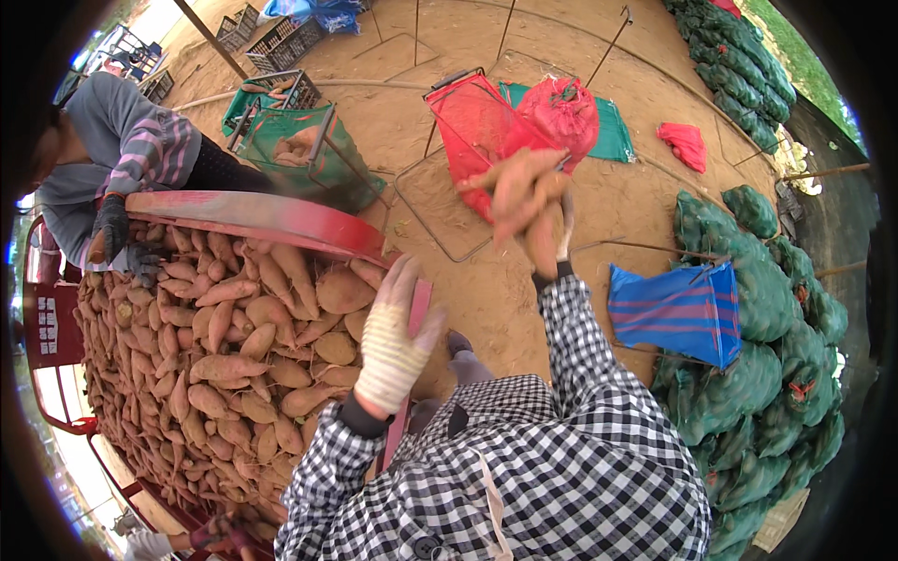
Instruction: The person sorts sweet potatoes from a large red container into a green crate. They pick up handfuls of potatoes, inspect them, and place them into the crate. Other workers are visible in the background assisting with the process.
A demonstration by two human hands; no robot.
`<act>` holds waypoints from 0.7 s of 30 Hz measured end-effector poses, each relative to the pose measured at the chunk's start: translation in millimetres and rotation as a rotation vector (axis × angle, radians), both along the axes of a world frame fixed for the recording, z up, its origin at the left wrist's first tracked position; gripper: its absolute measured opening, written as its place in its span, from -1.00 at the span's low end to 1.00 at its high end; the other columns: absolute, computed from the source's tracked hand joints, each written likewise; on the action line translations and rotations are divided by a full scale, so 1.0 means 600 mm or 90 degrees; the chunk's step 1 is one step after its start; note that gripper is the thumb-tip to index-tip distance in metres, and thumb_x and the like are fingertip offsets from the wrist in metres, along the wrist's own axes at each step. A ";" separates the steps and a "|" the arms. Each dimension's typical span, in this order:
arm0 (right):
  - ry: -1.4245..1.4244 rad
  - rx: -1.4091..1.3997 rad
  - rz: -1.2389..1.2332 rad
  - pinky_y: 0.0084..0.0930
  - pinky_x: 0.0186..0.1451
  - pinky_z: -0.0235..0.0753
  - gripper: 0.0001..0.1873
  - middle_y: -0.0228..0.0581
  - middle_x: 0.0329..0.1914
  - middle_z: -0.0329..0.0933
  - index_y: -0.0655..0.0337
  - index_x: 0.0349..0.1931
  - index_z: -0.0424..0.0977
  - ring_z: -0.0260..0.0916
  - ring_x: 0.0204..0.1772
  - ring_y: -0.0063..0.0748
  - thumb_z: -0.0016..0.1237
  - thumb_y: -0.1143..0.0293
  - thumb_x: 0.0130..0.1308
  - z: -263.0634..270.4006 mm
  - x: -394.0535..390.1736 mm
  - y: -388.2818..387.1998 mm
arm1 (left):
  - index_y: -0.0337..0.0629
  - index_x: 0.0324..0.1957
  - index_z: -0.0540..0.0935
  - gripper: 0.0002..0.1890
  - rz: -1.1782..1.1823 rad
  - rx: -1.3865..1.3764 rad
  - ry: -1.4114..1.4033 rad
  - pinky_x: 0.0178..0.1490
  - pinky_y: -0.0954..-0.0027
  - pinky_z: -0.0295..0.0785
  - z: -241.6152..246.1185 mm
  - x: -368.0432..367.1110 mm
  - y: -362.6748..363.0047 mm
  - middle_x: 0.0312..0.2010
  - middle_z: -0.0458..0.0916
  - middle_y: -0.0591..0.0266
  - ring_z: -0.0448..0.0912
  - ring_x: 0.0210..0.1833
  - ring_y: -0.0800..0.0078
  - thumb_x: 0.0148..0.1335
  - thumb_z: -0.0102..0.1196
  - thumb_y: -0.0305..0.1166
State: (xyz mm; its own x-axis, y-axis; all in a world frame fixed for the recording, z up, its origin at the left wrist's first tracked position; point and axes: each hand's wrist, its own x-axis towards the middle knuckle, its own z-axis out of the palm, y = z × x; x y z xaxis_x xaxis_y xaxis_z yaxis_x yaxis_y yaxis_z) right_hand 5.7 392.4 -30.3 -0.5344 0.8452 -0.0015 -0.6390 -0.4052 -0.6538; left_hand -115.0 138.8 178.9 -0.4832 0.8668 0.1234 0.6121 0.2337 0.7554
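Observation:
My left hand (393, 343), in a pale striped work glove, is open and holds nothing. It is above the red side rail (419, 308) of a truck bed, beside a large heap of sweet potatoes (231, 368). Several sweet potatoes (526, 189), blurred by motion, are bunched in my right hand (567, 224). They cover most of that hand and its fingers. Just beyond them, a red mesh bag (463, 116) hangs on a metal frame stand. A filled red mesh sack (561, 116) stands beside it on green sheeting (612, 133).
Across the heap, a co-worker with dark gloves (111, 228) leans over it. Another person's gloved hands (221, 534) show at bottom left. Filled green mesh sacks (736, 386) are stacked at right near a blue striped bag (673, 308). Thin metal stands (438, 242) stick out over the dirt floor.

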 end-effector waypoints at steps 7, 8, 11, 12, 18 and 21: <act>0.178 -0.524 0.012 0.19 0.42 0.11 -0.18 0.04 0.45 0.04 0.13 0.40 0.02 0.01 0.47 0.12 -0.16 -0.21 0.31 -0.012 -0.168 0.155 | -0.34 0.27 0.32 -0.40 0.106 -0.124 -0.177 0.26 0.24 0.35 -0.042 0.021 -0.124 0.15 0.43 -0.09 0.46 0.19 0.13 0.26 0.18 -0.29; 0.112 -0.553 0.007 0.14 0.44 0.09 -0.23 0.05 0.47 0.01 0.14 0.40 0.03 -0.02 0.49 0.11 -0.19 -0.16 0.35 -0.030 -0.171 0.147 | -0.34 0.23 0.37 -0.44 0.115 -0.138 -0.141 0.22 0.23 0.39 -0.052 0.026 -0.145 0.10 0.47 -0.11 0.49 0.14 0.11 0.25 0.18 -0.31; 0.320 -0.731 0.220 -0.13 0.44 0.14 -0.42 -0.01 0.42 0.13 0.17 0.32 0.16 0.08 0.45 -0.12 -0.19 0.04 0.42 -0.096 -0.145 0.067 | -0.32 0.11 0.48 -0.56 0.126 -0.181 -0.095 0.08 0.23 0.46 -0.080 0.039 -0.210 -0.05 0.56 -0.13 0.56 0.00 0.03 0.22 0.17 -0.33; 0.100 -0.617 0.257 -0.25 0.39 0.21 -0.49 -0.02 0.34 0.25 0.19 0.26 0.26 0.19 0.38 -0.24 -0.17 0.10 0.42 -0.113 -0.123 0.030 | -0.31 0.07 0.51 -0.59 0.145 -0.181 -0.074 0.04 0.22 0.48 -0.083 0.043 -0.236 -0.10 0.59 -0.14 0.57 -0.04 0.01 0.21 0.16 -0.33; -0.666 -0.219 0.754 -0.02 0.13 0.54 -0.63 0.05 -0.01 0.57 0.36 -0.02 0.48 0.53 0.08 0.03 -0.08 0.22 0.36 -0.105 -0.037 -0.182 | -0.23 0.07 0.53 -0.57 0.283 -0.297 -0.048 -0.03 0.15 0.50 -0.085 0.075 -0.356 -0.15 0.60 -0.10 0.57 -0.10 -0.04 0.23 0.09 -0.19; -0.663 0.021 1.162 -0.11 0.10 0.56 -0.69 0.03 0.02 0.56 0.29 -0.01 0.49 0.53 0.06 -0.01 -0.06 0.32 0.33 -0.067 -0.088 -0.276 | -0.26 0.07 0.52 -0.53 0.396 -0.304 -0.076 -0.03 0.17 0.49 -0.086 0.102 -0.427 -0.16 0.60 -0.10 0.58 -0.10 -0.02 0.23 0.11 -0.15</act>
